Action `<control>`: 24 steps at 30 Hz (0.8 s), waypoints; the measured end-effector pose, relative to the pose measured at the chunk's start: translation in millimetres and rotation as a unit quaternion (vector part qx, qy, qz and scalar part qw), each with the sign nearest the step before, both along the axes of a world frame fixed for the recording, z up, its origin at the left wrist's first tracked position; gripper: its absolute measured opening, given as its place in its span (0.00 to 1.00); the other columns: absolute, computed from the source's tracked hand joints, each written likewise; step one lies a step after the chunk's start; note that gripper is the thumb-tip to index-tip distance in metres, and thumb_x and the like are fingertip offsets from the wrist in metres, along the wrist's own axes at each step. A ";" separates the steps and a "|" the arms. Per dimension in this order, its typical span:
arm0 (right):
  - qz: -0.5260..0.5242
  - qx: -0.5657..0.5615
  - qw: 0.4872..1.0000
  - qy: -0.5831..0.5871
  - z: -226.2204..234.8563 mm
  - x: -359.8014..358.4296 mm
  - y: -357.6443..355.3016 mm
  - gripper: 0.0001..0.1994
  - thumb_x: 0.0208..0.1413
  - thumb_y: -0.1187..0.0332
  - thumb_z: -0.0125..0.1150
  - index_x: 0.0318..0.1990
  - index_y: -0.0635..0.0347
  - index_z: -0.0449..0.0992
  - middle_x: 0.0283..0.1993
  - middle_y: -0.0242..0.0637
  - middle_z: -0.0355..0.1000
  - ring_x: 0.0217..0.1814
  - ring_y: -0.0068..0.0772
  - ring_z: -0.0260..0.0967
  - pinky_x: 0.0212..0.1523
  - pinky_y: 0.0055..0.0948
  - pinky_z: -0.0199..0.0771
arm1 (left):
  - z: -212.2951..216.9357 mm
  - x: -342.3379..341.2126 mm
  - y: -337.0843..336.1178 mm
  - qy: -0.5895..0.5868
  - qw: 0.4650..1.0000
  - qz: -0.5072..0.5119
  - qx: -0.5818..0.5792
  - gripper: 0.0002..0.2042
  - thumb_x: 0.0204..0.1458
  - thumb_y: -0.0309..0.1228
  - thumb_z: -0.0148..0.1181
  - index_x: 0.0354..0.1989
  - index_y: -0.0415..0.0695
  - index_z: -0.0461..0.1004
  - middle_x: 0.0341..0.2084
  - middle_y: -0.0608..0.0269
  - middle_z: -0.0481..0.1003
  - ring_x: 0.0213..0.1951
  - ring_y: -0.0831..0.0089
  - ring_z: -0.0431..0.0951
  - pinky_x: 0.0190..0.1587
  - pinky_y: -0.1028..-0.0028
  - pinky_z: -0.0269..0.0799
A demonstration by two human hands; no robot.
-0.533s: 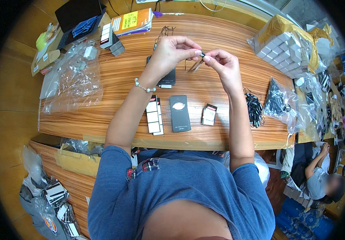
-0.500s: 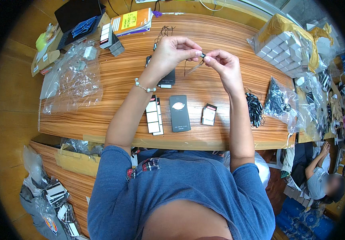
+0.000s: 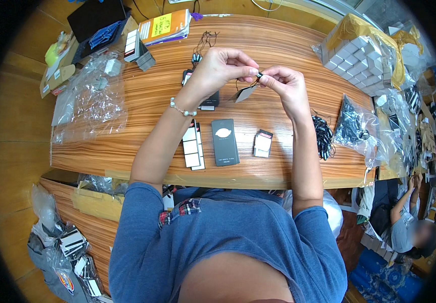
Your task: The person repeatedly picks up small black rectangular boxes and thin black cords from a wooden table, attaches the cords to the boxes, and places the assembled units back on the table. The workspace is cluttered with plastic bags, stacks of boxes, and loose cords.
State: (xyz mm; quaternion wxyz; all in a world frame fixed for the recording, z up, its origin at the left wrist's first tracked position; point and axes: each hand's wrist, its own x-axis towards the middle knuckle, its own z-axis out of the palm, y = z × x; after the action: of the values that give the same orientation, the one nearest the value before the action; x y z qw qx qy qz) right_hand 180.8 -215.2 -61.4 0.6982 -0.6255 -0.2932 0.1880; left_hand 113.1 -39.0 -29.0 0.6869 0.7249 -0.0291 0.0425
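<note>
I log the wooden table [image 3: 278, 45] as the largest item, running across the upper half of the view, w/ my operator's blue shirt [image 3: 228, 242] filling the bottom. Left end of the table: a heap of clear plastic bags [image 3: 94, 96]. Right end: a bagged stack of small white boxes [image 3: 359, 60], part under yellow wrap. Below that, a clear bag of black cords [image 3: 354, 129], and just beside it a loose bundle of black cords [image 3: 323, 136] on the bare wood. Far edge: an orange-and-yellow booklet [image 3: 166, 26].

Near edge, approx. centre: a dark flat box [image 3: 225, 142] w/ a pale oval mark, lying flat. To its left, touching or nearly so, a strip of black-and-white cards [image 3: 191, 146]. To its right, apart, a small stack of tags [image 3: 263, 143].

Both hands are raised above the table centre, fingertips meeting. Left hand [image 3: 223, 68]: thumb and forefinger pressed together, pinching the top of a grey tag [image 3: 245, 93]. Right hand [image 3: 286, 86]: fingertips likewise pressed together at the same spot, on a thin black string [image 3: 238, 83]. The tag hangs tilted below the pinch point, clear of the table. I cannot tell whether the string is through the tag.

Lower right, a second person [image 3: 410, 227] sits on the floor.
</note>
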 end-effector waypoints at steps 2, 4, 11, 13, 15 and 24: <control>0.028 0.010 0.999 0.012 10.6 -2.9 4.6 0.05 0.48 0.73 0.61 0.31 0.65 0.74 0.26 0.32 0.72 0.31 0.18 0.69 0.35 0.18 0.69 | 0.0 1.2 2.2 -0.018 0.999 0.002 0.038 0.08 0.45 0.26 0.61 0.34 0.37 0.75 0.25 0.62 0.76 0.29 0.79 0.76 0.35 0.80 0.72; 0.054 -0.012 0.998 0.005 14.5 -2.5 7.9 0.05 0.50 0.72 0.59 0.31 0.64 0.73 0.26 0.31 0.72 0.31 0.17 0.67 0.35 0.17 0.67 | 2.8 4.4 5.1 -0.055 0.993 0.005 0.109 0.10 0.46 0.28 0.61 0.35 0.37 0.76 0.29 0.62 0.75 0.33 0.78 0.75 0.38 0.78 0.71; 0.071 0.116 0.988 0.079 14.7 3.6 20.7 0.06 0.55 0.69 0.53 0.34 0.62 0.70 0.29 0.33 0.70 0.30 0.19 0.65 0.34 0.17 0.65 | -41.0 -1.4 7.6 -0.132 0.989 0.067 0.001 0.13 0.56 0.37 0.46 0.43 0.42 0.66 0.41 0.64 0.68 0.48 0.75 0.66 0.52 0.74 0.59; 0.094 0.202 0.964 0.144 14.2 1.8 26.8 0.05 0.55 0.70 0.52 0.35 0.62 0.69 0.30 0.34 0.70 0.31 0.20 0.65 0.33 0.17 0.65 | -54.9 -12.3 1.8 -0.084 0.994 0.014 -0.066 0.11 0.58 0.34 0.43 0.46 0.42 0.58 0.42 0.60 0.65 0.48 0.73 0.65 0.54 0.72 0.57; 0.083 0.212 0.963 0.147 15.1 -2.2 33.7 0.05 0.57 0.70 0.49 0.36 0.61 0.67 0.31 0.36 0.69 0.31 0.21 0.65 0.33 0.17 0.65 | -63.6 -20.5 -6.9 -0.077 0.991 0.011 -0.110 0.13 0.57 0.32 0.46 0.47 0.42 0.56 0.41 0.59 0.65 0.47 0.75 0.65 0.52 0.74 0.59; -0.021 0.162 0.982 0.100 19.8 16.4 79.3 0.11 0.61 0.61 0.40 0.31 0.54 0.68 0.37 0.31 0.68 0.35 0.19 0.60 0.36 0.22 0.60 | -48.2 -33.6 28.3 -0.056 0.993 0.073 -0.071 0.15 0.52 0.22 0.50 0.50 0.39 0.64 0.37 0.61 0.72 0.40 0.78 0.73 0.41 0.81 0.71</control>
State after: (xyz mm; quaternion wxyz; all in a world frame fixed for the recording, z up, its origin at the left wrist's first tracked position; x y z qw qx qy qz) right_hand 197.2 -135.9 -41.6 0.8198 -0.4883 -0.2351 0.1852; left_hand 79.5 -10.7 -77.2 0.7290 0.6710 -0.0112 0.1347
